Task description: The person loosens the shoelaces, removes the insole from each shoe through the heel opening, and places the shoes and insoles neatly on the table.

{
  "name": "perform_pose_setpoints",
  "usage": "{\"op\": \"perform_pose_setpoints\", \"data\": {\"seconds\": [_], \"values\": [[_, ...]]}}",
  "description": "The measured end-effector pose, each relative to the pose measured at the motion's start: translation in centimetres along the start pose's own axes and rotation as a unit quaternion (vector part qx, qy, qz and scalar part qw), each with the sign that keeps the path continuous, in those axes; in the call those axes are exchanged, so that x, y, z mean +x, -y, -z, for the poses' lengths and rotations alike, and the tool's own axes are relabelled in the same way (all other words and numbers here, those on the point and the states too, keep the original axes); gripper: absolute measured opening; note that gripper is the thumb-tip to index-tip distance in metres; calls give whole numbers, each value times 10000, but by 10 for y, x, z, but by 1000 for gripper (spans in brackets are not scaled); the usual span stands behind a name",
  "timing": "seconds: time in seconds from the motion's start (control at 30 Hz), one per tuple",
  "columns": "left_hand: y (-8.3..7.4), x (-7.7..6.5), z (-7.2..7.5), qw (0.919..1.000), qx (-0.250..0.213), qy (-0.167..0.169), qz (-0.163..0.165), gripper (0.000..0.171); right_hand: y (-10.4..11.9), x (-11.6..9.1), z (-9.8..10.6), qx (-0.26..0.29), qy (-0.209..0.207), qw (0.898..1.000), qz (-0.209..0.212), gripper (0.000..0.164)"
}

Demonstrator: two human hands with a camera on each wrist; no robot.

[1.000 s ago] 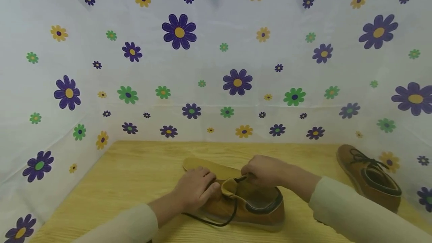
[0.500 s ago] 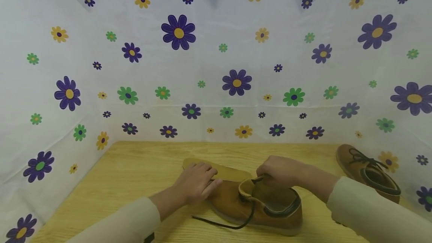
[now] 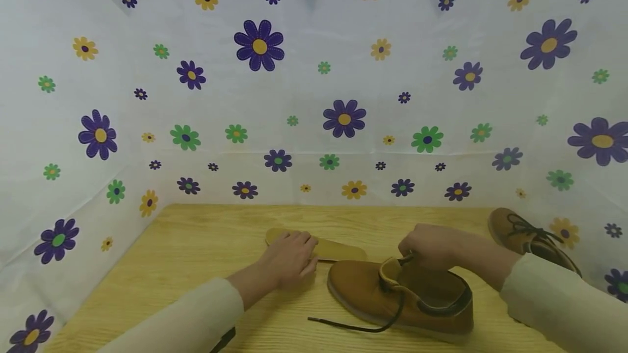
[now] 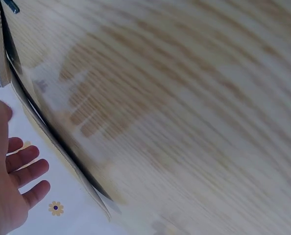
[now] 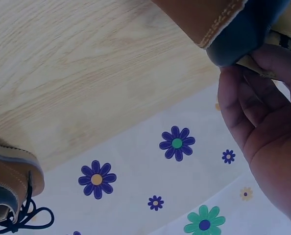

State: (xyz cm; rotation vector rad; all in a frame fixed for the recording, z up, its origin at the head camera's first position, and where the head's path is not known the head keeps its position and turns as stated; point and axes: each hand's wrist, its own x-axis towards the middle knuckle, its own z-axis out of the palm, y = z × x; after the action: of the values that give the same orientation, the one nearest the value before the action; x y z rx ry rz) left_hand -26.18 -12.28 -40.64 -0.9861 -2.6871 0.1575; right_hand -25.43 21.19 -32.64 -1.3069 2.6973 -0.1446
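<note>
A brown leather shoe (image 3: 355,290) with a dark padded collar stands on the wooden table, toe to the left. My right hand (image 3: 441,247) pinches the far edge of its opening; the right wrist view shows thumb and fingers of that hand (image 5: 273,127) on the edge. One dark lace (image 3: 353,327) trails from the shoe onto the table. Left of the toe, my left hand (image 3: 289,260) is over part of a flat tan insole (image 3: 340,249), apart from the shoe. Its fingers (image 4: 33,171) look loose and hold nothing in the left wrist view; contact with the insole is unclear.
A second brown shoe (image 3: 510,227), its dark lace tied in a bow, stands at the table's right edge, partly behind my right forearm. White cloth (image 3: 294,97) printed with flowers rises behind the wooden table (image 3: 211,238) and along both sides.
The shoe has slid right in my right hand's grip, away from my left hand, which earlier lay over its toe. More of the insole shows, and the lace end has dragged right.
</note>
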Motion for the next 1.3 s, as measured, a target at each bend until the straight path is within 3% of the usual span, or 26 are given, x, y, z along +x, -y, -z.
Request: {"op": "perform_pose_setpoints", "data": {"seconds": [0.33, 0.5, 0.7, 0.9, 1.13, 1.3], "values": [[-5, 10, -6, 9969, 191, 660, -375, 18, -2, -11, -4, -150, 233, 9985, -470, 34], [-4, 9, -11, 9938, 683, 603, -643, 15, -5, -12, -9, -308, 235, 9981, -481, 34], [3, 8, -14, 9817, 1537, 537, -990, 16, -7, -7, -8, -483, 368, 9970, -482, 31], [11, 8, -15, 9765, 1770, 492, -1129, 17, -3, -7, -2, -499, 576, 9929, -910, 30], [25, -3, -13, 9672, 2035, 403, -1467, 15, -2, -8, 1, -414, 727, 9894, -1188, 30], [39, -14, -16, 9624, 2006, -80, -1830, 9, -3, -9, 3, -397, 805, 9884, -1225, 29]]}}
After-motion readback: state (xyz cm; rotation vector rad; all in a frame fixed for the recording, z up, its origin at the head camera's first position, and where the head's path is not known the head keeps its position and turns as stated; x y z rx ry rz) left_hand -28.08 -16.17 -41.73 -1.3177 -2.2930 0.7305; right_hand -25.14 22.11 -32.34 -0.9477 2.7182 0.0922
